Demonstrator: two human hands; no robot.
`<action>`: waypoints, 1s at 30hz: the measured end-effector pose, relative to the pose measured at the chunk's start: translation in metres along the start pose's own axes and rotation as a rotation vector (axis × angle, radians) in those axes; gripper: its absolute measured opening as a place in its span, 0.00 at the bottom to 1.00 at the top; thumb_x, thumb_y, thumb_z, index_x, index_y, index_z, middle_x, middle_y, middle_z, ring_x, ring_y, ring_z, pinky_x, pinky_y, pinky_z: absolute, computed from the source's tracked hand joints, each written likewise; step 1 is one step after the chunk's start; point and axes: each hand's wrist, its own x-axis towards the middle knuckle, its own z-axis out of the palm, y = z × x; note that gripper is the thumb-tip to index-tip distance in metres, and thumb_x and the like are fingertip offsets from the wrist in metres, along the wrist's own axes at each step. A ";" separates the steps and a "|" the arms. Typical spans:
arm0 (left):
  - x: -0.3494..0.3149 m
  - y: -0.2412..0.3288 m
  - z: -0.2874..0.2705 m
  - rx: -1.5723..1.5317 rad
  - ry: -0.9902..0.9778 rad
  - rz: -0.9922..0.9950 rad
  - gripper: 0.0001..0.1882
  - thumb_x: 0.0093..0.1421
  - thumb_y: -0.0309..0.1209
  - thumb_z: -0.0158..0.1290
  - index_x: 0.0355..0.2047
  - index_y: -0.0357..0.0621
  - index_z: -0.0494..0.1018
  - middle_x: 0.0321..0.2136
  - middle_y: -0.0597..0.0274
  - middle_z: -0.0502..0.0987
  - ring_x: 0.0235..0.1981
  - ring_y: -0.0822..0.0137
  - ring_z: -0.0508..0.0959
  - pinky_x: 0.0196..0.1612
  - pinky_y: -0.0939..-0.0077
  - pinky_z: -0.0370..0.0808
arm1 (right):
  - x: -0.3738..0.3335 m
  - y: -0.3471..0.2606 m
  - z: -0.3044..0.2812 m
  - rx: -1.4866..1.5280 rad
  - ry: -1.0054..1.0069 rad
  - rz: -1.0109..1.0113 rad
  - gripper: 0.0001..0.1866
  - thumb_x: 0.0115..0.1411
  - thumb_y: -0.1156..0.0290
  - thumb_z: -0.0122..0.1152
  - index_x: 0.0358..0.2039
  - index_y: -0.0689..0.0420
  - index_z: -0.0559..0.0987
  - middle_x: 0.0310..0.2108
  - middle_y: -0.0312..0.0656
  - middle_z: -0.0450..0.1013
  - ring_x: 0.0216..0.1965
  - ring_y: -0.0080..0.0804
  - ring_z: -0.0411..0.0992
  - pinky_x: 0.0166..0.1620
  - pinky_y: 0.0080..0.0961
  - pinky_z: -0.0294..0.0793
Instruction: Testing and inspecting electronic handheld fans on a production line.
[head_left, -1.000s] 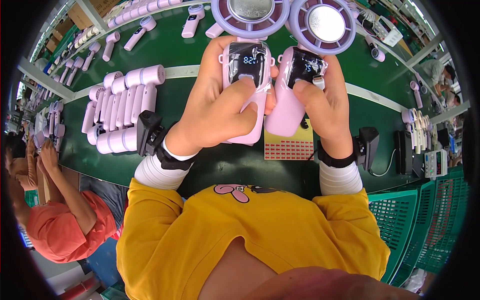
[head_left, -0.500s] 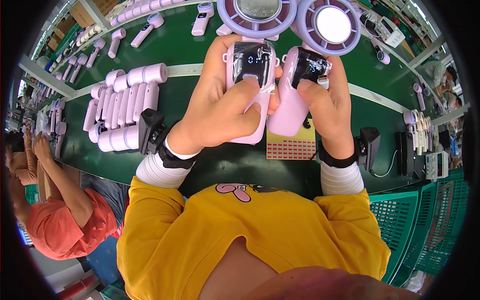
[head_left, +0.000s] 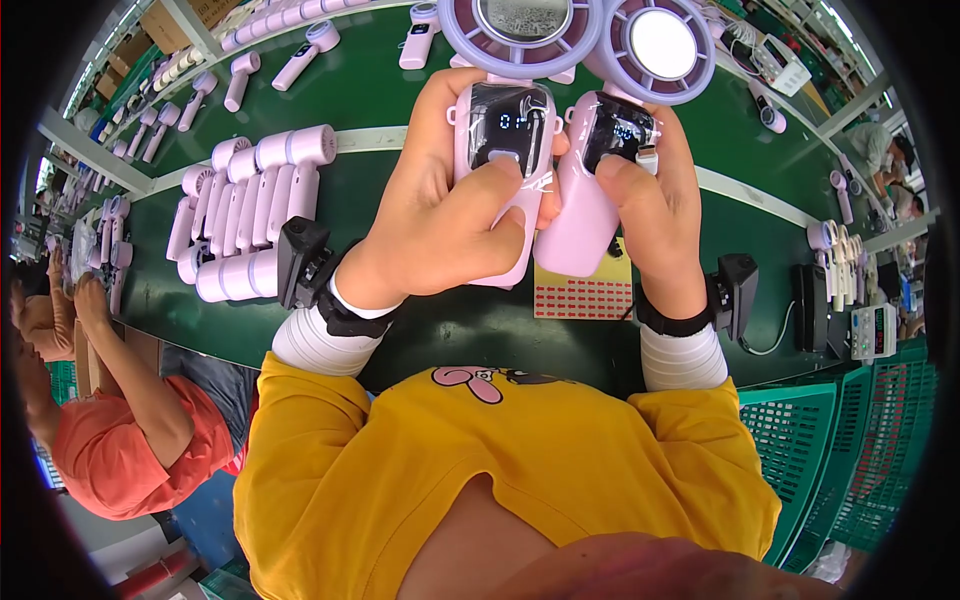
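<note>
Two pink handheld fans are held upright side by side, their round heads at the top of the view. My left hand (head_left: 440,215) is closed round the left handheld fan (head_left: 510,115), its thumb on the button under the lit display. My right hand (head_left: 655,205) grips the right handheld fan (head_left: 580,225), with the thumb at the lower edge of its lit screen. A short white-ended connector (head_left: 647,160) sits by that screen's right side. Clear film covers the fronts. Below them a yellow sheet of red arrow stickers (head_left: 583,299) lies on the green table.
Stacked pink fans (head_left: 250,205) stand at my left. Beyond a pale rail, more fans (head_left: 305,55) lie spaced along a green surface. To the right are a small meter box (head_left: 873,331) and green crates (head_left: 790,450). A co-worker in an orange shirt (head_left: 125,440) sits at left.
The spaced fans beyond the rail have shifted to the right. The right fan's display reads differently, and that fan has tilted very slightly. Both hands keep their grip. The co-worker's arms have moved a little.
</note>
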 end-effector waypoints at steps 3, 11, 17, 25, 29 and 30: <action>0.000 -0.001 -0.001 -0.024 0.000 -0.004 0.30 0.41 0.12 0.38 0.48 0.32 0.45 0.38 0.54 0.67 0.31 0.70 0.72 0.38 0.76 0.69 | 0.000 0.000 0.000 -0.016 -0.003 -0.016 0.27 0.47 0.73 0.45 0.50 0.66 0.60 0.41 0.44 0.66 0.40 0.26 0.65 0.45 0.22 0.64; 0.000 -0.002 -0.001 -0.190 0.020 -0.040 0.30 0.42 0.12 0.38 0.48 0.31 0.44 0.37 0.54 0.67 0.31 0.70 0.72 0.37 0.76 0.69 | 0.001 0.001 0.000 0.019 -0.018 -0.059 0.25 0.48 0.74 0.46 0.49 0.65 0.60 0.40 0.43 0.66 0.40 0.25 0.65 0.44 0.22 0.64; -0.001 0.001 0.000 -0.130 0.005 -0.030 0.30 0.42 0.12 0.38 0.48 0.29 0.44 0.36 0.54 0.67 0.30 0.70 0.72 0.38 0.76 0.69 | 0.000 -0.003 0.003 0.269 -0.088 -0.065 0.20 0.51 0.78 0.45 0.46 0.64 0.59 0.37 0.43 0.66 0.37 0.25 0.66 0.40 0.23 0.68; 0.000 0.004 -0.001 0.064 -0.017 -0.010 0.27 0.40 0.12 0.40 0.44 0.24 0.50 0.37 0.53 0.66 0.31 0.70 0.72 0.41 0.77 0.67 | -0.001 -0.003 0.003 0.265 -0.091 -0.054 0.21 0.51 0.78 0.45 0.48 0.64 0.58 0.38 0.44 0.66 0.37 0.26 0.66 0.41 0.24 0.67; -0.002 0.000 0.001 -0.120 0.013 -0.010 0.25 0.39 0.13 0.41 0.42 0.22 0.53 0.38 0.52 0.66 0.32 0.70 0.72 0.43 0.78 0.66 | 0.001 0.002 -0.001 0.075 -0.040 -0.123 0.22 0.51 0.76 0.47 0.48 0.64 0.59 0.39 0.42 0.66 0.39 0.25 0.65 0.44 0.23 0.65; -0.001 0.000 0.001 -0.120 0.013 -0.010 0.25 0.39 0.13 0.41 0.42 0.22 0.53 0.38 0.52 0.66 0.32 0.70 0.72 0.43 0.78 0.66 | 0.001 0.002 -0.001 0.075 -0.040 -0.123 0.22 0.51 0.76 0.47 0.48 0.64 0.59 0.39 0.42 0.66 0.39 0.25 0.65 0.44 0.23 0.65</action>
